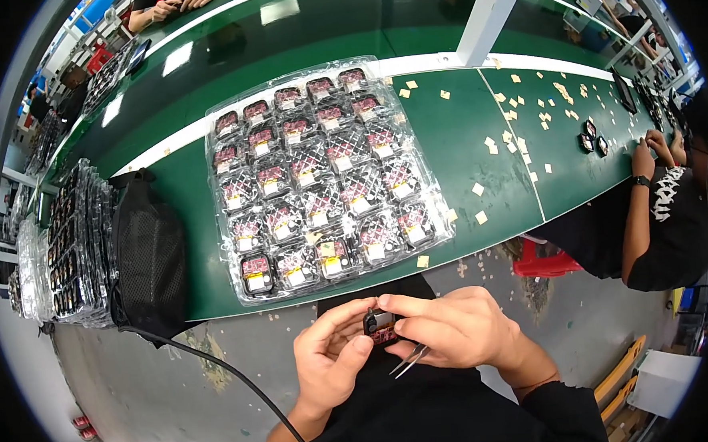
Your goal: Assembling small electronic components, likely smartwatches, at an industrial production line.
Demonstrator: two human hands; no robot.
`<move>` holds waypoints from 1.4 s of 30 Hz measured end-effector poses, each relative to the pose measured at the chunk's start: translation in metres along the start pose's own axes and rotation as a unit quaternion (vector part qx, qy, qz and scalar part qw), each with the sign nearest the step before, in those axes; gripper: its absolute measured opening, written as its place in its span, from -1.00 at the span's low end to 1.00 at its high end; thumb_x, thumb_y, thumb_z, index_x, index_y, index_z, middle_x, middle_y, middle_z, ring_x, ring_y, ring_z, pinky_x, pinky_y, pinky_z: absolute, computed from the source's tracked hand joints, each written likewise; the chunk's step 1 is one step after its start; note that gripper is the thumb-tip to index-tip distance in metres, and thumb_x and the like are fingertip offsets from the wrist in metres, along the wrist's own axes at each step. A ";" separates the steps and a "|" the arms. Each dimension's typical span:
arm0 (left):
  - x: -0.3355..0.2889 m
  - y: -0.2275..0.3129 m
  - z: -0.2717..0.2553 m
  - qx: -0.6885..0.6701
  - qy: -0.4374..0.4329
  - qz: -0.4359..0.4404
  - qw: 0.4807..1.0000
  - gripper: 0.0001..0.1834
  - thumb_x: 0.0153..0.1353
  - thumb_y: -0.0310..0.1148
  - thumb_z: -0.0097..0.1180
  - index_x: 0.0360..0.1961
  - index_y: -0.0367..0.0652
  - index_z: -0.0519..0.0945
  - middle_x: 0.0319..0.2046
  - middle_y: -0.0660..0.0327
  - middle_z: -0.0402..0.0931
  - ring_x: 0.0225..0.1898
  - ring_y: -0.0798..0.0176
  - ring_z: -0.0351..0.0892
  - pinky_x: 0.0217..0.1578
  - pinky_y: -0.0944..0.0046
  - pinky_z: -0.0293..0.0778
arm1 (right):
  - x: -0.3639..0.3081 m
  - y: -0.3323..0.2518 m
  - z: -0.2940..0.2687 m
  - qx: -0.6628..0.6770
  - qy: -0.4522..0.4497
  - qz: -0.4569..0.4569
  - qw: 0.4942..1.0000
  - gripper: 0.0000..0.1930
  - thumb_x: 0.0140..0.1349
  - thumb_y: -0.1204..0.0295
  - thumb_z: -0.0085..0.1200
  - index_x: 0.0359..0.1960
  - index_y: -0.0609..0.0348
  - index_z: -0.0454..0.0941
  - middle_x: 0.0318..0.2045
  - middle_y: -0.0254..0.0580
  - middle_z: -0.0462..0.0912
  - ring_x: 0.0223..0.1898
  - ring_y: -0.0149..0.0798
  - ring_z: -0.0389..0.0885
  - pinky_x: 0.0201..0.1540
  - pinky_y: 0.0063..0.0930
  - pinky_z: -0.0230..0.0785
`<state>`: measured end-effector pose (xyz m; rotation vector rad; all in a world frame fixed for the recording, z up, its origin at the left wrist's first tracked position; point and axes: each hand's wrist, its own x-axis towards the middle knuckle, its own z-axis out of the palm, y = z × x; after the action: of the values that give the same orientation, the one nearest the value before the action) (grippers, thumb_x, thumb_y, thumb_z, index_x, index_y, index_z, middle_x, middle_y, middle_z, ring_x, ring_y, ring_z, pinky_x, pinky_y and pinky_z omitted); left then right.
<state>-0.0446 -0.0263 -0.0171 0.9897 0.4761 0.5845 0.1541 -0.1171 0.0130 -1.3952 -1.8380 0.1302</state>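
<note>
Above my lap, just off the bench edge, both hands meet around a small black rectangular device (382, 328) with a dark red patterned face. My left hand (329, 360) is closed around its left side, thumb at the lower front. Against its top and right side press the fingers of my right hand (465, 326). Metal tweezers (410, 360) stick out beneath that hand, tucked in its grip. On the bench lies a clear plastic tray (433, 197) holding rows of similar black devices with red and white patterned faces.
A black mesh bag (151, 251) stands at the bench's left end, beside stacked filled trays (83, 243). A black cable (226, 368) crosses at left. Small yellowish squares (479, 189) litter the green bench (453, 128). A co-worker (651, 229) sits at right, near a red stool (544, 261).
</note>
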 end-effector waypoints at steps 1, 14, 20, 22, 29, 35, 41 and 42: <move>0.001 0.005 0.004 0.059 0.022 0.029 0.998 -0.53 0.33 -0.48 0.25 0.19 -0.51 0.48 0.06 -0.09 0.62 0.10 0.18 0.64 0.16 0.22 0.52 | -0.001 -0.001 0.002 0.001 0.000 0.002 1.000 -0.74 0.14 0.37 0.35 -0.20 0.20 0.61 0.04 -0.08 0.70 -0.55 -0.40 0.64 -0.57 -0.57 0.45; 0.003 -0.004 0.000 -0.003 0.061 0.000 0.998 -0.68 0.36 -0.47 0.20 0.05 -0.45 0.55 -0.05 -0.05 0.66 -0.02 0.24 0.67 0.02 0.30 0.57 | -0.006 0.009 0.017 0.006 0.027 -0.018 0.999 -0.75 0.16 0.39 0.32 -0.16 0.18 0.61 0.07 -0.15 0.70 -0.58 -0.47 0.60 -0.61 -0.59 0.39; 0.001 -0.013 -0.025 -0.201 -0.079 -0.059 0.975 -0.54 0.39 -0.34 0.19 0.16 -0.45 0.42 0.13 -0.11 0.52 0.15 0.11 0.57 0.15 0.15 0.54 | -0.007 0.012 0.016 0.130 0.004 -0.003 0.991 -0.60 0.02 0.36 0.52 -0.23 0.12 0.49 -0.03 -0.07 0.76 -0.57 -0.29 0.70 -0.60 -0.55 0.47; 0.005 -0.007 -0.020 -0.231 -0.090 -0.089 0.965 -0.42 0.35 -0.32 0.26 0.25 -0.45 0.36 0.16 -0.11 0.48 0.18 0.04 0.56 0.18 0.06 0.55 | -0.011 0.013 0.017 0.171 -0.004 0.025 0.985 -0.49 -0.01 0.30 0.56 -0.13 0.13 0.49 0.01 -0.02 0.71 -0.39 -0.26 0.75 -0.51 -0.55 0.52; 0.008 -0.010 -0.010 -0.262 -0.046 -0.027 0.964 -0.29 0.27 -0.32 0.34 0.31 -0.49 0.33 0.18 -0.15 0.44 0.19 -0.08 0.55 0.21 -0.08 0.54 | -0.013 0.003 0.013 0.127 0.014 0.123 0.984 -0.40 0.07 0.25 0.49 0.07 0.18 0.46 0.00 -0.06 0.43 -0.29 -0.14 0.65 -0.44 -0.32 0.58; 0.010 -0.015 -0.007 -0.235 0.028 0.021 0.971 -0.34 0.14 -0.44 0.44 0.22 -0.43 0.43 0.24 -0.11 0.36 0.23 -0.12 0.51 0.24 -0.04 0.52 | -0.010 0.002 0.017 0.003 0.051 0.088 0.995 -0.62 0.05 0.54 0.39 -0.06 0.23 0.63 -0.25 -0.16 0.58 -0.46 -0.22 0.64 -0.48 -0.41 0.53; 0.009 -0.018 -0.004 -0.191 0.034 0.039 0.980 -0.34 0.13 -0.41 0.44 0.21 -0.40 0.42 0.23 -0.10 0.37 0.21 -0.07 0.55 0.21 -0.10 0.56 | -0.011 0.004 0.020 -0.071 0.073 0.045 0.994 -0.68 -0.05 0.61 0.44 -0.22 0.26 0.65 -0.34 -0.18 0.70 -0.55 -0.28 0.62 -0.52 -0.47 0.46; 0.009 -0.019 -0.003 -0.190 0.034 0.038 0.980 -0.34 0.13 -0.41 0.45 0.21 -0.39 0.42 0.23 -0.10 0.36 0.21 -0.07 0.55 0.21 -0.10 0.56 | -0.012 0.004 0.021 -0.084 0.084 0.036 0.992 -0.68 -0.05 0.62 0.44 -0.22 0.26 0.65 -0.34 -0.17 0.70 -0.55 -0.30 0.62 -0.53 -0.50 0.44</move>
<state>-0.0352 -0.0261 -0.0361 0.6273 0.3689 0.7487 0.1448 -0.1181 -0.0094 -1.5401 -1.6909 -0.1052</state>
